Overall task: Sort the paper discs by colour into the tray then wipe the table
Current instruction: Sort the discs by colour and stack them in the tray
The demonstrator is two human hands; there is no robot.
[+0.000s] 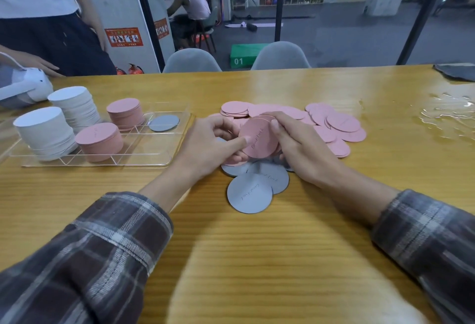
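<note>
Both hands hold a small stack of pink discs [259, 141] above the pile at the table's middle. My left hand [210, 146] grips its left edge with the thumb on top; my right hand [298, 143] grips its right edge. Loose pink discs [339, 123] spread behind and to the right. Grey discs [249, 194] lie in front, below the hands. The clear tray [144, 158] at left holds two white stacks [43, 133], two pink stacks [100, 141] and one grey disc [164, 122].
Spilled water [447, 115] glistens on the table's far right, with a dark grey cloth [457, 71] at the right back corner. A white headset [28, 89] and another person's hand [38, 65] are at the left back. Two grey chairs [191, 61] stand behind the table.
</note>
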